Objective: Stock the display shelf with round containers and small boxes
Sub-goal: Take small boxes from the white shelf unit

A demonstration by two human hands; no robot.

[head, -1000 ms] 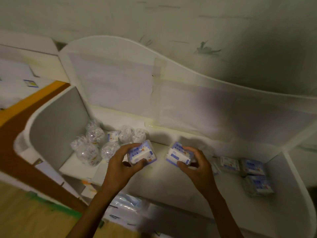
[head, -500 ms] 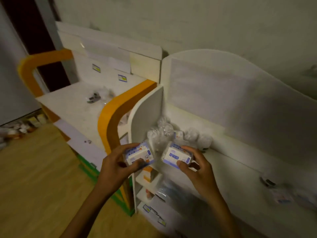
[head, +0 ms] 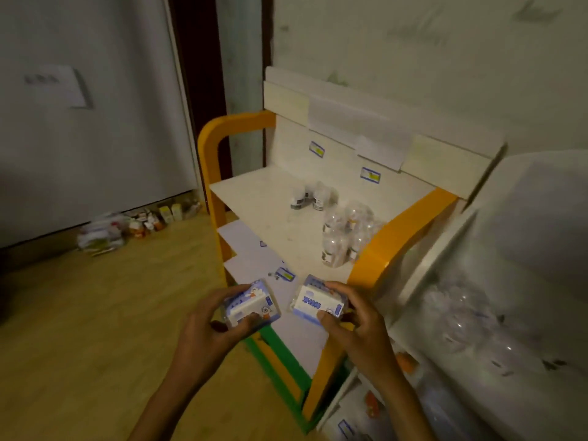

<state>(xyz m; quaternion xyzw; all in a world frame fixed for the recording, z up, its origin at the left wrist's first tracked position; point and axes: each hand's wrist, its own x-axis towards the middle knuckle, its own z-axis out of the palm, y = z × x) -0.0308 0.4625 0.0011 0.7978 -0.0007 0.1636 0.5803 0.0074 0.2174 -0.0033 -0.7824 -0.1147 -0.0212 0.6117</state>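
Note:
My left hand (head: 210, 329) grips a small white and blue box (head: 249, 305) in clear wrap. My right hand (head: 356, 326) grips a second, similar box (head: 315, 302). Both boxes hover side by side in front of the orange-framed display shelf (head: 410, 218), just below its front edge. On that shelf's top board stand a cluster of clear wrapped round containers (head: 345, 237) near the right side and a few small bottles (head: 310, 197) further back. The white shelf unit (head: 525, 249) at the right is blurred, with clear wrapped containers (head: 458, 316) on it.
Blue price labels (head: 370, 175) sit on the orange shelf's back panel. A pile of small packages (head: 127, 227) lies on the wooden floor by the wall at the left. A dark doorway gap (head: 203, 74) is behind the shelf. Lower shelf boards (head: 251, 249) step out below.
The view has swung left from the white shelf unit to the orange-framed shelf. Both hands still hold their boxes and now hover in front of the orange shelf.

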